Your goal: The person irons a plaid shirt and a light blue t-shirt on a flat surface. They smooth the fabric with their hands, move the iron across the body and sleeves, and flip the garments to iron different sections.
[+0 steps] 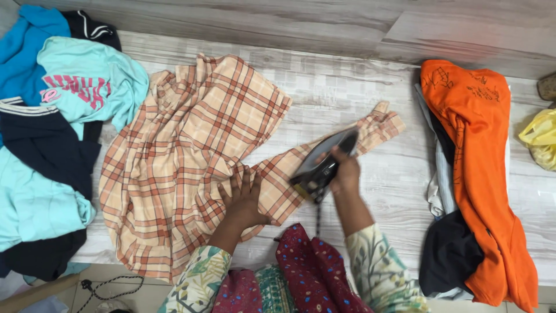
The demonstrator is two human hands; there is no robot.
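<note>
An orange-and-cream plaid shirt [185, 150] lies spread on a pale wood-grain surface [347, 87]. Its sleeve [376, 124] stretches out to the right. My left hand [243, 194] presses flat on the shirt near where the sleeve joins the body, fingers apart. My right hand [346, 171] grips the handle of a dark clothes iron [324, 162], which rests on the sleeve with its tip pointing up and right. The iron's cord [317, 217] runs down toward me.
A heap of blue, turquoise and navy garments [52, 133] fills the left side. An orange garment over dark and white clothes [480, 174] lies at the right. A yellow plastic bag [541, 139] sits at the far right edge. A black cord [110, 284] lies on the floor below.
</note>
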